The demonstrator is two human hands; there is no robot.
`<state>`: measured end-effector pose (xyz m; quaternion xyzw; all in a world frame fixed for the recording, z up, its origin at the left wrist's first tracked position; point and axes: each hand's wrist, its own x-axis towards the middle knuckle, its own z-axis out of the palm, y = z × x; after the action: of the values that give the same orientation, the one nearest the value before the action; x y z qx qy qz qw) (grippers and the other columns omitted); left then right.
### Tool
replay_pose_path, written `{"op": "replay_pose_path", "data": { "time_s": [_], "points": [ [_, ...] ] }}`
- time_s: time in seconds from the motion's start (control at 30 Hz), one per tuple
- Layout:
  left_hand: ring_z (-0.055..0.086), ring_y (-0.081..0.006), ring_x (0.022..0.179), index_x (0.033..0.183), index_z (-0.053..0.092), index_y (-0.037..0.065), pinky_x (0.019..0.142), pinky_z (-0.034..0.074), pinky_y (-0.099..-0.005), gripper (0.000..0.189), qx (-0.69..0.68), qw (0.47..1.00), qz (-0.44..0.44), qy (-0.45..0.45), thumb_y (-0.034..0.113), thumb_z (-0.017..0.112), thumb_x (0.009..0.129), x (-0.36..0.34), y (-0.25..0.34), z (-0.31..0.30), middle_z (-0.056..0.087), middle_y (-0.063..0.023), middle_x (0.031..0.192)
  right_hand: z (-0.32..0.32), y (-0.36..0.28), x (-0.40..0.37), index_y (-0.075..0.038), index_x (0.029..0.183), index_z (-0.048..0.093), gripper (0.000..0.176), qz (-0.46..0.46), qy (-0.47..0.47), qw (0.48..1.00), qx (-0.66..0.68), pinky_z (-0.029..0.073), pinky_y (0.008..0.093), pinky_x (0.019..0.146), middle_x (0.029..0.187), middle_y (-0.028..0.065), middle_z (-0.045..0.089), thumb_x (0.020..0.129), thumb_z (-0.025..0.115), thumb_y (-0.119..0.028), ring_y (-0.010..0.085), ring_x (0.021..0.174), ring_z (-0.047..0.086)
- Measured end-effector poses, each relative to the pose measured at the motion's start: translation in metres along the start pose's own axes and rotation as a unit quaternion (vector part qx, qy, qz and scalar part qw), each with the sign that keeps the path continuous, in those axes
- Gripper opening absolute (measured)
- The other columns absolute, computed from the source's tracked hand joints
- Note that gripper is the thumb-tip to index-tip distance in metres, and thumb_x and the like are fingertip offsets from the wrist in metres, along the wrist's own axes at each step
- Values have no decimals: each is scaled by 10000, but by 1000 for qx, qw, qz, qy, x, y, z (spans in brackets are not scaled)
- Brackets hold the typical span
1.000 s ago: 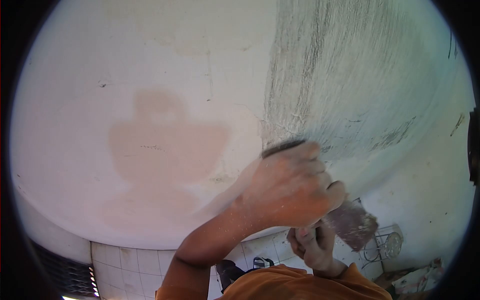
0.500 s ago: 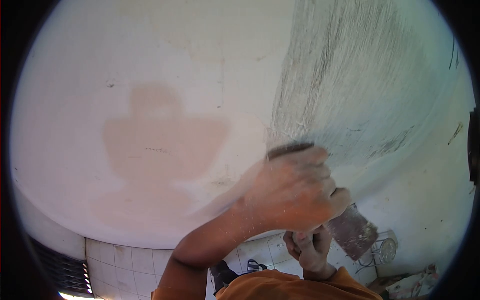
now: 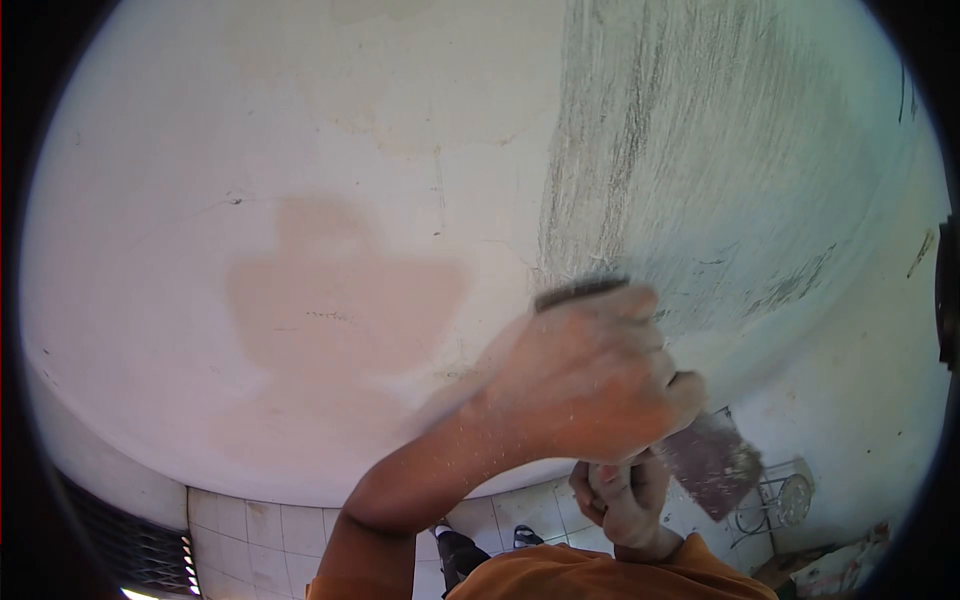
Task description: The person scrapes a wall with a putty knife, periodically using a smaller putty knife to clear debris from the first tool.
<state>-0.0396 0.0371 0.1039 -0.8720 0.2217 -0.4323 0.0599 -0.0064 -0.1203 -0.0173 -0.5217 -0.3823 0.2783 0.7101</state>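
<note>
My left hand (image 3: 600, 375), dusty and blurred by motion, is closed on a dark straight-edged scraper (image 3: 582, 292) that meets the wall (image 3: 420, 300). Most of this tool is hidden by the fingers. Around its edge the wall changes from smooth, pale paint to a rough grey scraped patch (image 3: 650, 140). Lower down, close to my body, my right hand (image 3: 625, 495) is closed too. A wide putty knife blade (image 3: 715, 465), brownish and spotted with white, sticks out beside it to the right. Its handle appears to sit in that hand, partly covered by my left hand.
A round-seated metal stool (image 3: 790, 500) stands at the lower right, near a crumpled bag (image 3: 845, 565). White floor tiles (image 3: 250, 530) run along the wall's foot. A dark metal grille (image 3: 125, 540) is at the lower left. My feet show below.
The view has shifted a little, so the wall marks sit slightly lower. My left hand stays at the wall with the scraper, its edge a touch higher. The right hand keeps its hold.
</note>
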Motion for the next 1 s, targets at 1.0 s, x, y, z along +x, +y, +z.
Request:
{"op": "replay_pose_path", "data": {
  "time_s": [1.0],
  "points": [
    [604, -252, 764, 697, 673, 155, 693, 492, -351, 168, 27, 995, -80, -45, 248, 760, 587, 52, -13, -40, 571, -57, 545, 10, -85, 37, -18, 1221, 430, 445, -36, -51, 997, 52, 221, 206, 315, 569, 76, 458, 956, 543, -357, 64, 358, 332]
  ]
}}
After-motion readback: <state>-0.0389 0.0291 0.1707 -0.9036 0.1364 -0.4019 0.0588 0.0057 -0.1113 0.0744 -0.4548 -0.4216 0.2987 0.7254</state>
